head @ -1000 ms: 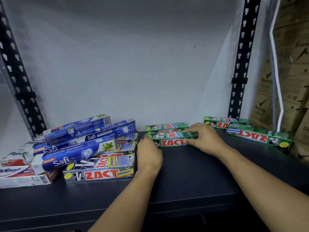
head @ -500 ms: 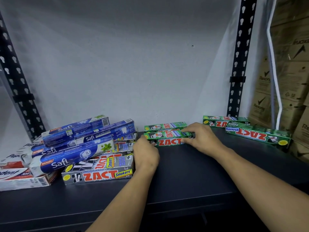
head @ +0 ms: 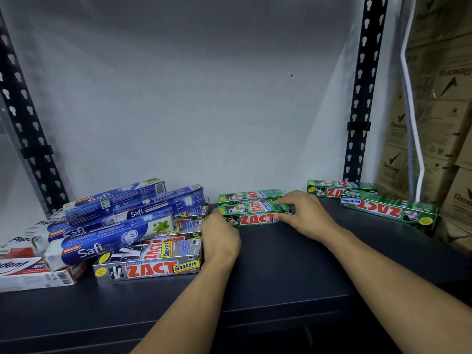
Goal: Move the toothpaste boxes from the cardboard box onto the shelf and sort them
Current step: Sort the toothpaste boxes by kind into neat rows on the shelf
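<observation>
On the black shelf (head: 281, 272) two green Zact boxes lie side by side in the middle. My right hand (head: 306, 215) grips the right end of the front green Zact box (head: 252, 217). My left hand (head: 219, 237) presses against its left end, fingers curled. The rear green Zact box (head: 249, 195) lies just behind it. Two more green Zact boxes (head: 388, 210) lie at the right. Silver Zact Smokers boxes (head: 148, 267) are stacked left of my left hand, with blue Safi boxes (head: 115, 221) piled on top. White Pepsodent boxes (head: 28, 272) sit at the far left.
A white back wall stands behind the shelf. Perforated black uprights (head: 362, 93) frame both sides. Brown Rexona cartons (head: 439, 139) are stacked beyond the right upright, with a white pipe (head: 411, 103) in front of them. The source cardboard box is out of view.
Both hands stay on the front green Zact box, which has shifted slightly left toward the silver stack. The view has drifted a little.
</observation>
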`<move>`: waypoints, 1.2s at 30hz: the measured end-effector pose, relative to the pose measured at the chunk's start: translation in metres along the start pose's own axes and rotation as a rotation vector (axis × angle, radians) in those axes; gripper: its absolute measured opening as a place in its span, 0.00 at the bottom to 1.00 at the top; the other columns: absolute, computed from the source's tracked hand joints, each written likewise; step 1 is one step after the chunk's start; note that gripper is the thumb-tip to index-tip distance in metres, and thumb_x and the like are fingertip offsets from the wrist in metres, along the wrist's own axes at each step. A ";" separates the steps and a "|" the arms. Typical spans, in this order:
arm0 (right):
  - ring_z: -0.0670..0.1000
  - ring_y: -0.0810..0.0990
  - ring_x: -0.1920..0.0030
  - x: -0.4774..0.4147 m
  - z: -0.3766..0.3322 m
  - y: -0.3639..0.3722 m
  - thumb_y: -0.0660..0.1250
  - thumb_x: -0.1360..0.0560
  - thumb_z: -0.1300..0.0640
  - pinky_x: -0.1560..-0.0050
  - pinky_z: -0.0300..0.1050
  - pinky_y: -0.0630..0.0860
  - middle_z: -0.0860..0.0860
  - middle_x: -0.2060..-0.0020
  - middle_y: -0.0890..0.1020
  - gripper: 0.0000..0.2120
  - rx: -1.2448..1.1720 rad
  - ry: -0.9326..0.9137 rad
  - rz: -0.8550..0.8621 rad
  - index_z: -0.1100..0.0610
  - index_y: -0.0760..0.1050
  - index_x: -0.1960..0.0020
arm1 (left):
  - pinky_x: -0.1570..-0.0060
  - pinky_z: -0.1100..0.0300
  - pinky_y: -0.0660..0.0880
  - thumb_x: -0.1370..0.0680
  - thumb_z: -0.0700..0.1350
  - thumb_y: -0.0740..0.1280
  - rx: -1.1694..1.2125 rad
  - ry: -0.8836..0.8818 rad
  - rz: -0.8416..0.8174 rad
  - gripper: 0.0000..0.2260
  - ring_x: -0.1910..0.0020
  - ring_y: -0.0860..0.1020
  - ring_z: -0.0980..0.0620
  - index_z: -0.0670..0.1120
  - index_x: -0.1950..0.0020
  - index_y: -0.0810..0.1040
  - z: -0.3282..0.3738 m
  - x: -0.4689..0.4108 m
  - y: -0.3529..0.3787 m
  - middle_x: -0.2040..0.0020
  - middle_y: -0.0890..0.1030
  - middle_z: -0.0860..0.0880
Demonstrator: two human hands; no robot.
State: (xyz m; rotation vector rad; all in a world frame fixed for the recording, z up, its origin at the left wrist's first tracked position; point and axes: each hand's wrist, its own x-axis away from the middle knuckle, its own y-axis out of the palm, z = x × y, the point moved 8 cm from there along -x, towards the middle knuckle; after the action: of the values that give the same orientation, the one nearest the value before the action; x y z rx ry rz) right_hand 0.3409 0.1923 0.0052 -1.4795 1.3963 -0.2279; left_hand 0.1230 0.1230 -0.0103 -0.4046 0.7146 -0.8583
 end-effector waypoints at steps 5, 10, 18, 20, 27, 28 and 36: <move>0.48 0.76 0.43 0.001 0.000 -0.001 0.76 0.28 0.49 0.42 0.43 0.73 0.50 0.41 0.80 0.22 -0.001 0.013 -0.006 0.51 0.79 0.36 | 0.49 0.52 0.79 0.22 0.39 0.67 -0.014 0.001 -0.010 0.10 0.48 0.81 0.44 0.41 0.42 0.78 0.001 0.002 0.000 0.46 0.83 0.43; 0.46 0.75 0.39 0.007 0.002 -0.007 0.75 0.28 0.46 0.39 0.40 0.69 0.46 0.39 0.78 0.24 -0.049 0.001 -0.017 0.49 0.78 0.34 | 0.49 0.51 0.79 0.22 0.40 0.69 -0.036 0.002 -0.034 0.10 0.48 0.81 0.44 0.41 0.41 0.77 0.001 0.001 0.003 0.45 0.82 0.43; 0.58 0.75 0.39 0.058 0.091 -0.107 0.72 0.27 0.60 0.32 0.59 0.67 0.55 0.42 0.81 0.16 0.349 0.129 0.420 0.53 0.81 0.39 | 0.23 0.51 0.58 0.22 0.36 0.67 -0.146 0.199 -0.120 0.34 0.21 0.55 0.43 0.38 0.21 0.53 0.026 0.038 0.005 0.20 0.55 0.40; 0.59 0.71 0.34 0.074 0.118 -0.123 0.72 0.27 0.55 0.29 0.65 0.60 0.53 0.37 0.78 0.21 0.535 0.262 0.374 0.50 0.77 0.34 | 0.24 0.53 0.57 0.21 0.39 0.66 -0.137 0.267 -0.157 0.33 0.21 0.55 0.44 0.40 0.21 0.53 0.031 0.052 0.005 0.20 0.54 0.42; 0.61 0.65 0.33 0.096 0.135 -0.119 0.66 0.23 0.47 0.35 0.62 0.68 0.50 0.32 0.70 0.24 0.617 0.504 0.129 0.39 0.68 0.28 | 0.34 0.57 0.67 0.20 0.44 0.67 -0.133 0.420 -0.288 0.20 0.33 0.72 0.49 0.48 0.29 0.72 0.040 0.067 0.007 0.31 0.72 0.50; 0.60 0.66 0.34 0.095 0.129 -0.119 0.67 0.23 0.48 0.36 0.61 0.69 0.50 0.34 0.70 0.24 0.628 0.464 0.142 0.38 0.69 0.28 | 0.35 0.58 0.67 0.20 0.44 0.67 -0.130 0.445 -0.294 0.19 0.33 0.72 0.50 0.49 0.29 0.73 0.042 0.068 0.007 0.32 0.72 0.51; 0.56 0.75 0.39 0.107 0.098 -0.121 0.73 0.26 0.63 0.37 0.55 0.73 0.51 0.41 0.77 0.18 0.194 0.277 0.283 0.46 0.82 0.41 | 0.34 0.63 0.68 0.21 0.48 0.70 0.013 0.691 -0.330 0.18 0.35 0.72 0.58 0.55 0.32 0.75 0.062 0.082 0.008 0.34 0.76 0.57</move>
State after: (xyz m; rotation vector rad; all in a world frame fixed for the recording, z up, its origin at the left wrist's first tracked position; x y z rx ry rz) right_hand 0.5191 0.1304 0.0012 -1.1052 1.7347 -0.3883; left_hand 0.2078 0.0647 -0.0051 -0.2085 1.2989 -1.3373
